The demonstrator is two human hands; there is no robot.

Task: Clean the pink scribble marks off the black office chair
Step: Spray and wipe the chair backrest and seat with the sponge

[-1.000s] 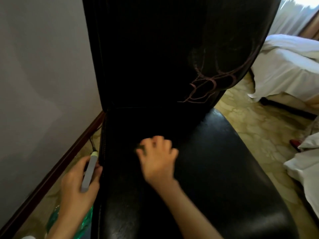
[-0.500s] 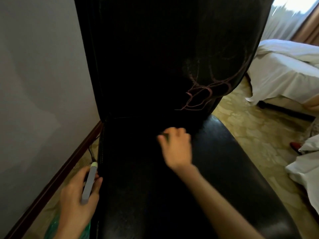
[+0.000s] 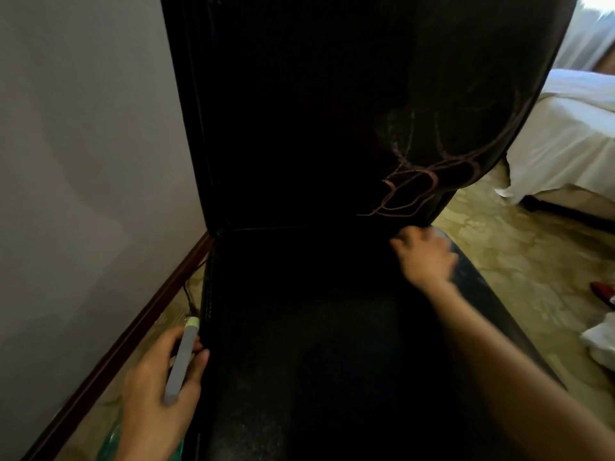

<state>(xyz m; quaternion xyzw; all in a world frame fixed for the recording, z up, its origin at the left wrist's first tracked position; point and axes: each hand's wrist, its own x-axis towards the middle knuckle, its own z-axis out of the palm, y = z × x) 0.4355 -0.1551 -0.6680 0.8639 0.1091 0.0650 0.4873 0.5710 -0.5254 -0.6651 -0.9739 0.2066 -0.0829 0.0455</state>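
no readable text, label, brand or number anywhere, pink scribble marks (image 3: 419, 188) on the black office chair (image 3: 299, 128) are looping lines, not letters, grey stick (image 3: 181, 361) in the left hand (image 3: 156, 394) too blurred to read

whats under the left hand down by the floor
A green see-through thing pokes out beneath the left hand, which grips a grey stick. The hand covers most of it, so what it is cannot be told.
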